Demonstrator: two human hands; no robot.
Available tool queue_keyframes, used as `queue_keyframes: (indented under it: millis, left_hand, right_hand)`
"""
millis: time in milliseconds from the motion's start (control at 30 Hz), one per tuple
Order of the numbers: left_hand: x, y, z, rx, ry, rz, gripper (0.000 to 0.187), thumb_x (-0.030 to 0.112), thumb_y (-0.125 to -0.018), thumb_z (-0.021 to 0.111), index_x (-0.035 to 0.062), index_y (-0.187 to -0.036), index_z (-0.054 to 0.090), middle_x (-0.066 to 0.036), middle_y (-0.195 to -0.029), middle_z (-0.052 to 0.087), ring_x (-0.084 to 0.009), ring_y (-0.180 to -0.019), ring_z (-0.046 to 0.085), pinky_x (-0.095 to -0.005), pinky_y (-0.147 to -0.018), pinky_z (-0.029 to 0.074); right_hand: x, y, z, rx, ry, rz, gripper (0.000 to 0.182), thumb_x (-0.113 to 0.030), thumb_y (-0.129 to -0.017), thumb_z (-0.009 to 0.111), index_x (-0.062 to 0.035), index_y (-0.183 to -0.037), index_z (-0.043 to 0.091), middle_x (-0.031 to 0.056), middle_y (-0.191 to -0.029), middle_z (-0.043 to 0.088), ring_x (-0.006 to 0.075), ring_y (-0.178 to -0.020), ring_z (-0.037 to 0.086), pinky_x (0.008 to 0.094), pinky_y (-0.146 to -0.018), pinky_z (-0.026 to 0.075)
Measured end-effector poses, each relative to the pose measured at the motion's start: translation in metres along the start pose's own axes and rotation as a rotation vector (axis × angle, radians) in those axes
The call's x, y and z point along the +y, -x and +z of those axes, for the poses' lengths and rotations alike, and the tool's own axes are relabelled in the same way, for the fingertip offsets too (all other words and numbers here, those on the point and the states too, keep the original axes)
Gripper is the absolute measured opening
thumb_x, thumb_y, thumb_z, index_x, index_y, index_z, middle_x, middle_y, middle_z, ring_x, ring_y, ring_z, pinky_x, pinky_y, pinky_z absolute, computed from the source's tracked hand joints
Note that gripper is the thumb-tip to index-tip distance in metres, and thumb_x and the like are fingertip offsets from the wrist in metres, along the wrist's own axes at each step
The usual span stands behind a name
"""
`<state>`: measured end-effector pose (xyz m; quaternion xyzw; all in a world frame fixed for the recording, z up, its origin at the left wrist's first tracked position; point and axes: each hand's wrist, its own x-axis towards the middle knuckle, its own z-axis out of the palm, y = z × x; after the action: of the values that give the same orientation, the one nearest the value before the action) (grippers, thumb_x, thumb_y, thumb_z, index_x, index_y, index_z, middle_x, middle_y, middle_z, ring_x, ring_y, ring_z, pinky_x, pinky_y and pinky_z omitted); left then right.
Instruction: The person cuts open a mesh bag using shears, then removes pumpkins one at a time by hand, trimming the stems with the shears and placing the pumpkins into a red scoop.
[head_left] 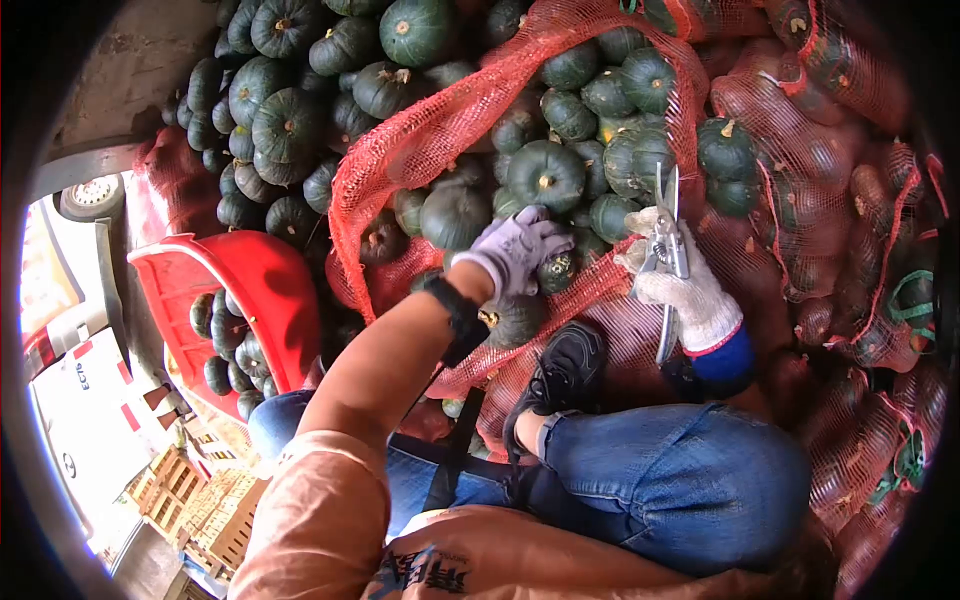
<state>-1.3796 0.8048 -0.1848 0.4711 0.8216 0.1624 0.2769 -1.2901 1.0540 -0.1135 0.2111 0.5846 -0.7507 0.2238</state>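
Note:
My left hand point(515, 250), in a pale purple glove, reaches into an opened red mesh sack point(440, 135) and grips a small dark green squash point(556, 270) at the sack's mouth. My right hand point(685, 285), in a white knit glove, is closed around metal shears point(667, 245) whose blades point up beside the squashes in the sack. Larger green squashes point(545, 175) fill the sack just beyond both hands. My knee in blue jeans point(680, 480) and a black shoe point(565, 370) rest on the pile below.
A loose heap of dark green squashes point(285, 110) lies at upper left. A red crate point(265, 285) holding several squashes stands at left. Filled red mesh sacks point(850, 250) stack along the right. A white vehicle point(80, 380) and wooden pallets point(205, 500) sit lower left.

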Motion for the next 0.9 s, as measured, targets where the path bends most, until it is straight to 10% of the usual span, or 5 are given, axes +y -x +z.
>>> queue_keyframes:
  millis: [133,233,600,767,900]
  left_hand:
    - [-0.011,0.001,0.013,-0.014,0.21,-0.193,0.088,0.034,-0.053,0.09,0.0069,-0.128,0.052,-0.017,-0.123,0.056,-0.0364,-0.116,0.054,-0.0425,-0.099,0.047]
    - [-0.003,0.028,0.013,0.34,0.518,-0.13,0.083,0.033,-0.054,0.09,0.0021,-0.12,0.051,-0.017,-0.117,0.053,-0.0348,-0.112,0.054,-0.039,-0.099,0.045]
    - [0.063,0.078,-0.035,0.624,1.623,-0.178,0.09,0.032,-0.061,0.092,0.0076,-0.133,0.044,-0.009,-0.13,0.05,-0.0202,-0.126,0.048,-0.0374,-0.109,0.036]
    - [0.07,0.093,-0.032,0.629,2.544,0.059,0.074,0.059,-0.097,0.046,0.0159,-0.154,0.029,-0.015,-0.148,0.045,-0.0307,-0.132,0.048,-0.0498,-0.111,0.038]
    - [0.074,0.089,-0.025,0.81,2.575,0.068,0.068,0.06,-0.096,0.046,0.018,-0.149,0.038,-0.014,-0.147,0.046,-0.0313,-0.13,0.05,-0.0497,-0.11,0.04]
  right_hand:
    - [0.004,0.009,0.005,-0.004,0.016,0.024,0.07,0.004,-0.074,0.069,-0.0139,-0.136,0.042,0.0084,-0.111,0.053,0.0189,-0.097,0.057,0.0324,-0.072,0.054]
    - [0.009,0.01,0.01,-0.014,0.083,-0.022,0.072,0.003,-0.071,0.07,-0.0126,-0.135,0.041,0.0098,-0.127,0.05,0.0201,-0.104,0.055,0.0359,-0.081,0.054]
    - [0.019,0.015,0.019,-0.116,0.428,-0.236,0.076,0.008,-0.07,0.067,-0.0092,-0.138,0.039,0.0046,-0.114,0.057,0.0135,-0.096,0.059,0.028,-0.085,0.05]
    - [-0.006,0.028,0.047,-0.036,0.573,-0.224,0.055,0.002,-0.074,0.066,-0.0053,-0.126,0.049,0.0045,-0.091,0.057,0.0205,-0.079,0.062,0.0332,-0.07,0.052]
    - [-0.011,0.026,0.063,0.052,1.265,-0.728,0.052,-0.019,-0.079,0.069,-0.0062,-0.126,0.051,0.0154,-0.104,0.057,0.0355,-0.093,0.059,0.0468,-0.082,0.049]
